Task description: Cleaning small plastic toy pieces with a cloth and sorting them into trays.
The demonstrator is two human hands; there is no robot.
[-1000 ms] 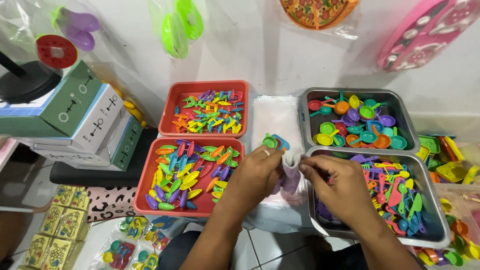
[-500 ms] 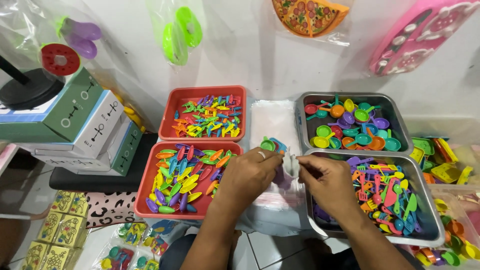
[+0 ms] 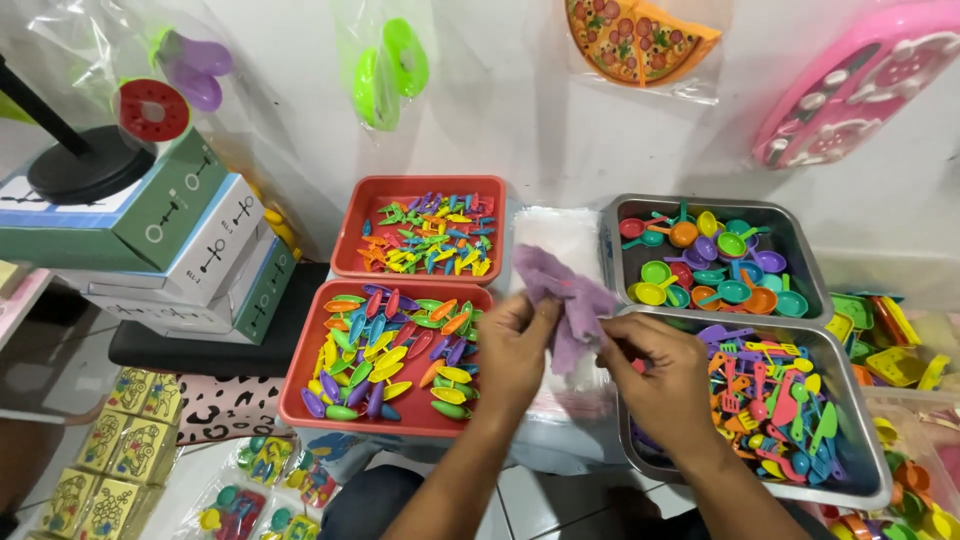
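Head view, looking down on the counter. Left hand (image 3: 513, 350) and right hand (image 3: 668, 378) meet in the gap between the trays, over a stack of clear plastic bags (image 3: 556, 240). Both pinch one small plastic bag (image 3: 567, 300) with a purplish look; its upper end rises and leans toward the far left, and its lower part hangs between the two hands. Left grip: closed on the bag's left side, thumb against fingers. Right grip: closed on its lower right edge, fingers curled in. Contents of the bag cannot be made out.

Left of the hands: near red tray (image 3: 300, 392) filled with leaf-shaped toy spoons in orange, green, yellow, blue and purple. Behind it, far red tray (image 3: 345, 232) with smaller mixed-colour toy utensils.

Right of the hands: near metal tray (image 3: 868, 440) with toy spatulas and forks, directly under the right wrist. Far metal tray (image 3: 812, 262) holds small toy pans in teal, orange, yellow and purple.

Far left: stacked green-and-white cardboard boxes (image 3: 180, 240). On the wall: bagged toy pizza (image 3: 638, 35).
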